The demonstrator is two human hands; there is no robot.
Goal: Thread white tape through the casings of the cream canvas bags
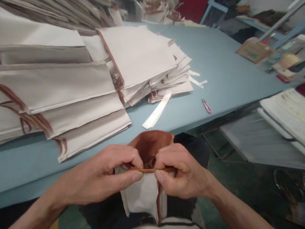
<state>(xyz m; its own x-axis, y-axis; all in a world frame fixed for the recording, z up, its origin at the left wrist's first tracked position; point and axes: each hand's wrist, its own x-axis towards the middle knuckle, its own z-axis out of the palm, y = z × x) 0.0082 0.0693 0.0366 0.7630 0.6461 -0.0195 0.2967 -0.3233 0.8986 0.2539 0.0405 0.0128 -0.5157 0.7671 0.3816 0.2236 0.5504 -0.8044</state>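
Over my lap, both hands grip the near rim of a cream fabric bag [141, 194] with a brown lining. Its mouth gapes toward me, so the lining shows at the far side. My left hand [105, 173] pinches the brown edge between thumb and bent fingers. Close beside it, my right hand [182, 170] pinches the same edge, near a brown-trimmed side seam. The lower part of the bag hangs down between my knees, and the bottom of its inside is too dark to make out.
Piles of flat cream pieces with brown edges [143, 54] cover the left and middle of the blue table [228, 73]. White strips [157, 109] and pink thread snips [206, 106] lie near the front edge. A cardboard box [254, 51] stands at the right.
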